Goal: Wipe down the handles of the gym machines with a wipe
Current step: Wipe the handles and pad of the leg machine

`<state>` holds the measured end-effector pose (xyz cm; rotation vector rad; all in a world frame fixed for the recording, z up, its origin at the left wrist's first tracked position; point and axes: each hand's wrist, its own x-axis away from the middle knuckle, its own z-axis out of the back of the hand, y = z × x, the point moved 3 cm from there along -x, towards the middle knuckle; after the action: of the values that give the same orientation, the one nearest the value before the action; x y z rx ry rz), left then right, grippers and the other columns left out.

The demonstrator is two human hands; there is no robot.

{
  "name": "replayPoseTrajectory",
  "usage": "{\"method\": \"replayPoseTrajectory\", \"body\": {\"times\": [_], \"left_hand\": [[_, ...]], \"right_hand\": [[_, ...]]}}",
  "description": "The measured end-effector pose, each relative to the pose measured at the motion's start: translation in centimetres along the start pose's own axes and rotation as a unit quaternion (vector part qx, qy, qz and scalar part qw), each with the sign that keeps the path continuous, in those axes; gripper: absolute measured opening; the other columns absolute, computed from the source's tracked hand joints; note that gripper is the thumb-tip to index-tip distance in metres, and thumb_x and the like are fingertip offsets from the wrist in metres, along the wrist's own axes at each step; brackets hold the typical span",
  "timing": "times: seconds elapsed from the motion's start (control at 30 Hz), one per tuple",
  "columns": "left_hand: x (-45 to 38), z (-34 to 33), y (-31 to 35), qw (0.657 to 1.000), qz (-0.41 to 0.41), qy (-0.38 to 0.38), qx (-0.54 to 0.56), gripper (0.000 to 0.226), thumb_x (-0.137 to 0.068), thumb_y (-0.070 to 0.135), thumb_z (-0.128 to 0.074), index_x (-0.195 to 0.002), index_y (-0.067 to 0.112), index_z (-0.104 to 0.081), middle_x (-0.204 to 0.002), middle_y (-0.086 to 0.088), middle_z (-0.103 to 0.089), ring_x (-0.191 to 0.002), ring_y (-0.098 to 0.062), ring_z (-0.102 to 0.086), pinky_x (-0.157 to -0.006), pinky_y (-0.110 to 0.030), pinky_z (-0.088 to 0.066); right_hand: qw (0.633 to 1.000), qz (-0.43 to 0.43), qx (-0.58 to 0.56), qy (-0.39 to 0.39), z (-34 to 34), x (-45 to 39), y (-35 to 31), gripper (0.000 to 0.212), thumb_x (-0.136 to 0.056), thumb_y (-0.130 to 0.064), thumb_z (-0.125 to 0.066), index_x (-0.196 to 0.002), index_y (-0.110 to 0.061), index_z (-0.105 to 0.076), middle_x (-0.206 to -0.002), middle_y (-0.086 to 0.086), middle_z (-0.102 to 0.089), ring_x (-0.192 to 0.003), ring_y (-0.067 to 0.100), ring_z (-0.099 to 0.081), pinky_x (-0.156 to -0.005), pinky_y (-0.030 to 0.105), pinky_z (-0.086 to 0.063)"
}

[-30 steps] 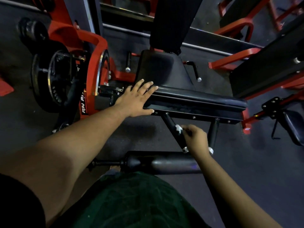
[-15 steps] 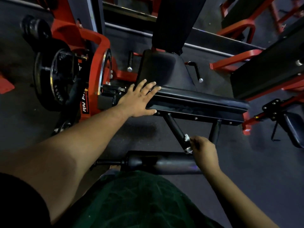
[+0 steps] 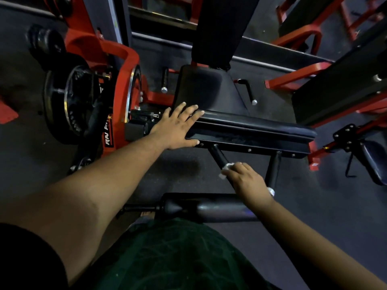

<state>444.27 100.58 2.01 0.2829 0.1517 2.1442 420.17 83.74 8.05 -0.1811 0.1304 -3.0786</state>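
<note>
My right hand is wrapped round the nearer black handle under the seat, with a white wipe bunched between fingers and bar. Most of that handle's lower part is hidden by the hand. A second black handle with a chrome end cap stands just to the right, untouched. My left hand rests flat, fingers straight, on the left end of the black padded seat. Two more black grips flank the seat's far part.
A red frame carrying black weight plates stands to the left. A black roller pad lies across just in front of my legs. Other red-and-black machines crowd the right side, on a dark rubber floor.
My right hand with the wipe slid down to the handle's chrome end, then back up the bar towards the seat. The left hand stayed flat on the seat.
</note>
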Motion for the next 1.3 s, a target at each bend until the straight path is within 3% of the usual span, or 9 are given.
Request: {"method": "replayPoseTrajectory", "body": {"times": [0.2, 0.33, 0.57, 0.63, 0.7, 0.77, 0.87, 1.13, 1.3], "left_hand": [[0.0, 0.3, 0.2, 1.0, 0.002, 0.003, 0.001, 0.103, -0.088, 0.084, -0.036, -0.16, 0.034, 0.018, -0.172, 0.003, 0.013, -0.158, -0.033, 0.006, -0.121, -0.066, -0.018], [0.1, 0.4, 0.1, 1.0, 0.003, 0.007, 0.004, 0.103, -0.088, 0.084, -0.037, -0.161, 0.035, 0.016, -0.172, 0.005, 0.012, -0.158, -0.033, 0.005, -0.121, -0.066, -0.018], [-0.1, 0.0, -0.1, 1.0, -0.003, 0.006, 0.015, 0.103, -0.088, 0.083, -0.039, -0.16, 0.035, 0.017, -0.172, 0.006, 0.012, -0.158, -0.033, 0.005, -0.121, -0.067, -0.017], [-0.1, 0.1, 0.0, 1.0, -0.002, 0.009, 0.012, 0.103, -0.088, 0.082, -0.04, -0.161, 0.033, 0.015, -0.172, 0.004, 0.011, -0.158, -0.033, 0.005, -0.121, -0.067, -0.017], [0.0, 0.2, 0.3, 1.0, -0.003, 0.011, 0.012, 0.103, -0.089, 0.081, -0.04, -0.161, 0.033, 0.014, -0.172, 0.004, 0.01, -0.158, -0.034, 0.005, -0.121, -0.067, -0.017], [0.0, 0.2, 0.4, 1.0, -0.005, 0.013, 0.012, 0.103, -0.089, 0.081, -0.04, -0.162, 0.033, 0.014, -0.172, 0.004, 0.011, -0.158, -0.034, 0.004, -0.121, -0.066, -0.017], [0.1, 0.2, 0.2, 1.0, -0.004, 0.015, 0.01, 0.103, -0.089, 0.082, -0.039, -0.162, 0.033, 0.014, -0.172, 0.003, 0.011, -0.158, -0.034, 0.004, -0.121, -0.066, -0.017], [0.1, 0.7, 0.4, 1.0, -0.007, 0.028, 0.009, 0.102, -0.088, 0.08, -0.042, -0.162, 0.034, 0.011, -0.172, 0.003, 0.006, -0.158, -0.033, 0.001, -0.121, -0.066, -0.017], [0.2, 1.2, 1.3, 0.999, 0.007, 0.038, -0.026, 0.101, -0.09, 0.08, -0.042, -0.163, 0.031, 0.008, -0.173, 0.002, 0.004, -0.159, -0.029, 0.005, -0.122, -0.069, -0.006]], "right_hand": [[0.999, -0.016, 0.033, 0.002, -0.8, -3.9, -0.4, 0.027, -0.097, -0.028, -0.057, -0.121, -0.022, -0.067, -0.109, 0.001, -0.055, -0.1, 0.025, -0.054, -0.057, 0.033, -0.045], [0.996, -0.015, 0.092, -0.01, -1.0, -9.4, -2.9, 0.021, -0.089, -0.018, -0.068, -0.109, -0.017, -0.073, -0.106, 0.004, -0.055, -0.098, 0.027, -0.054, -0.072, 0.038, -0.049], [1.0, 0.002, 0.024, -0.01, 0.2, 0.4, -0.6, 0.035, -0.081, -0.013, -0.077, -0.114, -0.024, -0.072, -0.094, -0.001, -0.051, -0.086, 0.022, -0.053, -0.06, 0.029, -0.043], [0.996, -0.064, -0.059, 0.015, 0.4, 2.8, 0.7, 0.025, -0.082, -0.012, -0.079, -0.105, -0.023, -0.076, -0.085, -0.004, -0.052, -0.076, 0.017, -0.055, -0.059, 0.02, -0.034], [0.974, -0.175, -0.13, 0.052, 0.0, 2.6, 1.7, 0.009, -0.088, -0.014, -0.073, -0.096, -0.018, -0.075, -0.082, -0.004, -0.057, -0.073, 0.019, -0.063, -0.057, 0.026, -0.042], [0.935, -0.276, -0.21, 0.08, -0.9, 0.1, 1.9, 0.014, -0.094, -0.012, -0.065, -0.105, -0.014, -0.074, -0.097, 0.0, -0.071, -0.091, 0.022, -0.069, -0.075, 0.035, -0.054], [0.889, -0.336, -0.303, 0.075, -1.1, -4.5, 0.5, 0.025, -0.098, -0.013, -0.062, -0.121, -0.016, -0.072, -0.112, -0.004, -0.072, -0.101, 0.01, -0.065, -0.083, 0.023, -0.047], [0.932, -0.33, -0.146, 0.033, 0.0, 0.4, -0.9, 0.027, -0.097, -0.01, -0.057, -0.117, -0.018, -0.073, -0.094, 0.011, -0.075, -0.085, 0.032, -0.069, -0.074, 0.042, -0.056], [0.929, -0.357, -0.091, -0.03, 0.4, 4.6, -1.2, 0.038, -0.09, 0.0, -0.055, -0.117, -0.024, -0.069, -0.097, 0.004, -0.07, -0.092, 0.027, -0.066, -0.077, 0.032, -0.049]]}}
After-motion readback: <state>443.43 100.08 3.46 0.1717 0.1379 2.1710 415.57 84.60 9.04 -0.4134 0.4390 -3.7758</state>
